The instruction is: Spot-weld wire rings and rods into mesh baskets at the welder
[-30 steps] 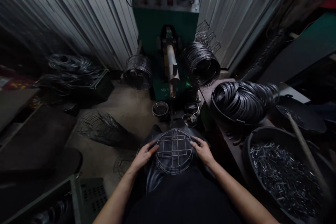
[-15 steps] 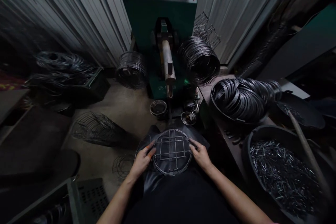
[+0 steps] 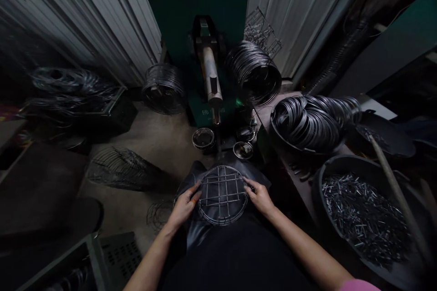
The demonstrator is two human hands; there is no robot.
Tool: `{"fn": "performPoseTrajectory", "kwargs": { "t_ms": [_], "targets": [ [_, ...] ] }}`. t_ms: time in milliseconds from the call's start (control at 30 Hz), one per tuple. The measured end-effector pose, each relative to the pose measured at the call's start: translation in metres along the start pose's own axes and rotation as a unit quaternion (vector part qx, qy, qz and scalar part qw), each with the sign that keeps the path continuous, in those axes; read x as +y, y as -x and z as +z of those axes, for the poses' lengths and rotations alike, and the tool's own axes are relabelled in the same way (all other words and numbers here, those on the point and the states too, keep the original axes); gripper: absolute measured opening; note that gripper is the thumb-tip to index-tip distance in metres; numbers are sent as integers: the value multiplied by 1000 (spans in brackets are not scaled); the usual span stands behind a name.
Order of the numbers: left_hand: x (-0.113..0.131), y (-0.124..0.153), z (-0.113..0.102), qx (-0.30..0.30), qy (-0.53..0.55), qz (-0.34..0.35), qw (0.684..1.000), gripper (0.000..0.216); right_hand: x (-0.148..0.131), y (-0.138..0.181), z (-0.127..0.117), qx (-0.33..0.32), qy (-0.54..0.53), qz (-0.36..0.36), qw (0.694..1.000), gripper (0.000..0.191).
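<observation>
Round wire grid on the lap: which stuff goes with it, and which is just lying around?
In hand:
- round wire grid
- left hand and right hand, gripping its rim on either side
- dark sheet on the lap under it

Lying about, untouched:
- wire rings
- short metal rods
- wire coil
- wire cage on the floor

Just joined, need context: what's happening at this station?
A person sits facing a green machine, holding a round wire grid on the lap. The left hand grips its left rim, the right hand its right rim. The grid lies flat, not touching the machine. On the person's right are a pile of wire rings and a heap of short wire pieces.
</observation>
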State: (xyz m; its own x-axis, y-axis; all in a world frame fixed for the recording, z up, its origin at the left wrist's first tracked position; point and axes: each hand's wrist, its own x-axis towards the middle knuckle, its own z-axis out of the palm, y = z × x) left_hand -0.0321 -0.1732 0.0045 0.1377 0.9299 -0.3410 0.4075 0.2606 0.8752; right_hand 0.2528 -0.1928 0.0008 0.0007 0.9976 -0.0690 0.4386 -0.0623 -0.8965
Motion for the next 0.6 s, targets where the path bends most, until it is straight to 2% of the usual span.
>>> {"fn": "performPoseTrajectory", "kwargs": {
  "t_ms": [67,167,233,333,433,500,533,600],
  "targets": [
    [4,5,-10,-53,15,-19,998,76,-1,0,-6,-29,-16,10,999,40],
    [10,14,-22,-148,10,-41,988,85,-5,1,-18,-112,-37,23,993,48],
    [12,18,-19,-159,-27,-17,987,99,-8,2,-26,-165,-44,22,985,55],
    [10,21,-2,-89,-92,15,992,109,-8,4,-32,-199,-36,11,979,67],
    [8,23,4,-32,-99,2,995,110,-8,3,-37,-206,-16,6,978,70],
    [12,24,-9,20,-47,-16,999,110,-12,1,-42,-173,-15,12,985,64],
    [16,25,-21,67,-9,-25,997,105,-15,-1,-44,-141,-20,16,990,60],
    [30,28,-49,193,87,-20,977,81,-25,-6,-48,-63,-35,18,997,52]
  ]
}}
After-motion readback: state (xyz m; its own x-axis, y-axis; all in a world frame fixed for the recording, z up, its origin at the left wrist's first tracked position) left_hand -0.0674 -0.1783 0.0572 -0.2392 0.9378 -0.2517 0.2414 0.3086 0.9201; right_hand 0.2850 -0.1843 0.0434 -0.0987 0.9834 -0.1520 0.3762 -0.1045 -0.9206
